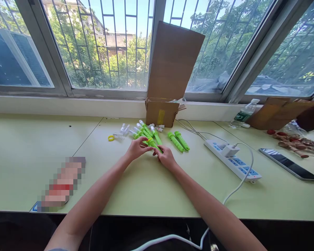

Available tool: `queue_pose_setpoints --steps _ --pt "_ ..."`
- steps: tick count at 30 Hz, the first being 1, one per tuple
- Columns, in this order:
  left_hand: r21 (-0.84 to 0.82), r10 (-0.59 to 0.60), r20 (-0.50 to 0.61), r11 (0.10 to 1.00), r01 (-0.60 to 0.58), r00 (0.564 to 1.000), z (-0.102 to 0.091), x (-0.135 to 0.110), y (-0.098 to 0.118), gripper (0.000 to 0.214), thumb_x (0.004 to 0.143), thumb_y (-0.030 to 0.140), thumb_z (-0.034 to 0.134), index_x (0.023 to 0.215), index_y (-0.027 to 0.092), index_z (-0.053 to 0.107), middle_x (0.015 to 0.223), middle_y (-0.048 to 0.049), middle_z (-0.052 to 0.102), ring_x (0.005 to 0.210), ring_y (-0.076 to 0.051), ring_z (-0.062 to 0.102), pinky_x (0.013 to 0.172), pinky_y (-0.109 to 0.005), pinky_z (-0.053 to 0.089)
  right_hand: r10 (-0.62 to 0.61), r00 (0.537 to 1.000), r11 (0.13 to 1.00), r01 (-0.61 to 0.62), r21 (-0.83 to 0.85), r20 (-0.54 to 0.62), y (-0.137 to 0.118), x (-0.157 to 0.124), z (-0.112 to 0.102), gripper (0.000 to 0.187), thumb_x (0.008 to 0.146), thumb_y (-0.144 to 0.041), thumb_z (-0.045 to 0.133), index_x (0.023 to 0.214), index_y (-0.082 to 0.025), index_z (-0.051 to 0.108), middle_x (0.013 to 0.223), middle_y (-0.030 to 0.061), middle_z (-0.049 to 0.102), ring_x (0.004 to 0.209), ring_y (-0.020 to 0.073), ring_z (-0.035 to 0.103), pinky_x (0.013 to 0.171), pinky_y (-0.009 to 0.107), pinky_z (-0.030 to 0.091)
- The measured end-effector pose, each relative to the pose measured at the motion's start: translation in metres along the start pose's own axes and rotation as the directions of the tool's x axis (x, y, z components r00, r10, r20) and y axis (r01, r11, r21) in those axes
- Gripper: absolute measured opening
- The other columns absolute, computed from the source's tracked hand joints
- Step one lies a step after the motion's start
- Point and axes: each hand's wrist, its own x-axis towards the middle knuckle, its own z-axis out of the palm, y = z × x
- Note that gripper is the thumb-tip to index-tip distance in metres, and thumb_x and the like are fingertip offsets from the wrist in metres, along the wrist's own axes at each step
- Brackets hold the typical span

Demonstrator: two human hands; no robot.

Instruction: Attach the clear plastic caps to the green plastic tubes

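Observation:
My right hand (pixel 166 157) is closed round the lower end of a green plastic stick (pixel 152 143), held low over the table. At the stick's upper end a yellow ring (pixel 149 140) shows, and the thumb and fingers of my left hand (pixel 137 150) are closed about it. How firmly the ring sits is too small to tell. Just beyond my hands lie several similar green sticks (pixel 144 129), some with clear tips. Two more green sticks (pixel 178 141) lie to the right. Left of the pile are clear plastic caps (pixel 125 129) and a loose yellow ring (pixel 111 138).
An open cardboard box (pixel 162 113) stands against the sill. On the right are a white power strip (pixel 232 160) with cables, a phone (pixel 290 164), a water bottle (pixel 244 113) and small wooden pieces (pixel 295 143). A blurred-out item (pixel 62 184) lies at the left front edge.

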Motion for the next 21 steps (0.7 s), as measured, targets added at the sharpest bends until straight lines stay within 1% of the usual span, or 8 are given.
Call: queue_pose_setpoints --steps 2,4,6,10,12,15,18,21 --pt "0.001 0.003 -0.002 1.0 -0.003 1.0 -0.0003 0.0 0.0002 0.048 0.062 0.045 0.073 0.097 0.018 0.054 0.092 -0.0065 0.067 0.077 -0.022 0.068 0.064 -0.032 0.057 -0.019 1.0 0.999 0.02 -0.026 0.006 -0.0003 0.0004 0.0 0.041 0.076 -0.057 0.05 0.082 -0.017 0.061 0.065 0.0036 0.065 0.041 0.0115 0.047 0.041 0.025 0.037" --pt "-0.006 0.01 -0.009 1.0 -0.01 1.0 -0.0005 0.0001 0.0007 0.047 0.062 0.045 0.073 0.096 0.018 0.054 0.094 -0.0066 0.066 0.078 -0.021 0.068 0.065 -0.032 0.057 -0.033 0.999 0.999 0.032 -0.038 -0.016 0.0 0.0014 -0.0006 0.039 0.075 -0.054 0.053 0.081 -0.017 0.06 0.059 0.0021 0.061 0.045 0.0122 0.049 0.043 0.024 0.036" --pt "-0.02 0.016 -0.01 1.0 -0.016 1.0 -0.0003 0.0002 0.0012 0.047 0.062 0.045 0.073 0.094 0.017 0.053 0.093 -0.0064 0.066 0.079 -0.021 0.068 0.066 -0.032 0.058 -0.029 0.999 0.999 0.028 -0.031 -0.038 0.0009 0.0026 -0.0017 0.038 0.07 -0.052 0.061 0.083 -0.016 0.059 0.06 0.0015 0.061 0.051 0.0137 0.052 0.045 0.024 0.037" --pt "-0.043 0.013 0.001 0.999 -0.013 1.0 0.0006 0.0003 0.0026 0.047 0.061 0.044 0.074 0.093 0.017 0.053 0.087 -0.0051 0.066 0.078 -0.021 0.068 0.065 -0.032 0.057 0.032 0.998 0.999 -0.032 0.003 -0.058 0.0039 0.0042 -0.0028 0.048 0.059 -0.045 0.072 0.094 -0.017 0.054 0.067 0.0014 0.064 0.056 0.0156 0.056 0.049 0.025 0.042" --pt "-0.047 0.011 0.007 0.999 -0.011 1.0 0.0009 0.0002 0.0032 0.046 0.061 0.044 0.073 0.093 0.017 0.053 0.087 -0.0053 0.066 0.079 -0.022 0.068 0.065 -0.031 0.057 0.06 0.996 0.998 -0.058 0.024 -0.064 0.0048 0.0041 -0.0023 0.046 0.06 -0.044 0.071 0.093 -0.018 0.053 0.064 0.0007 0.063 0.052 0.0148 0.055 0.047 0.025 0.042" --pt "-0.048 0.013 0.019 0.999 -0.012 1.0 0.0008 0.0002 0.0035 0.047 0.061 0.044 0.074 0.094 0.017 0.053 0.088 -0.006 0.066 0.079 -0.022 0.068 0.065 -0.031 0.057 0.05 0.997 0.998 -0.047 0.047 -0.066 0.0043 0.0032 -0.0012 0.041 0.063 -0.045 0.069 0.088 -0.017 0.053 0.061 0.0011 0.062 0.048 0.0139 0.054 0.045 0.025 0.042" --pt "-0.039 0.005 0.021 0.999 -0.004 1.0 0.0007 0.0001 0.0026 0.048 0.061 0.044 0.074 0.096 0.017 0.053 0.092 -0.0065 0.066 0.08 -0.022 0.068 0.064 -0.031 0.057 0.042 0.997 0.998 -0.038 0.05 -0.068 0.0026 0.0018 -0.0003 0.042 0.065 -0.049 0.066 0.089 -0.016 0.054 0.065 0.0028 0.064 0.04 0.011 0.048 0.038 0.024 0.037" --pt "-0.041 -0.004 0.016 0.999 0.005 1.0 0.0005 0.0 0.0017 0.048 0.061 0.044 0.073 0.097 0.018 0.054 0.095 -0.0068 0.065 0.081 -0.022 0.068 0.064 -0.03 0.056 0.017 0.998 0.998 -0.014 0.055 -0.052 0.0017 0.0008 0.0007 0.042 0.068 -0.053 0.062 0.087 -0.015 0.056 0.069 0.004 0.064 0.038 0.0096 0.045 0.037 0.024 0.036"
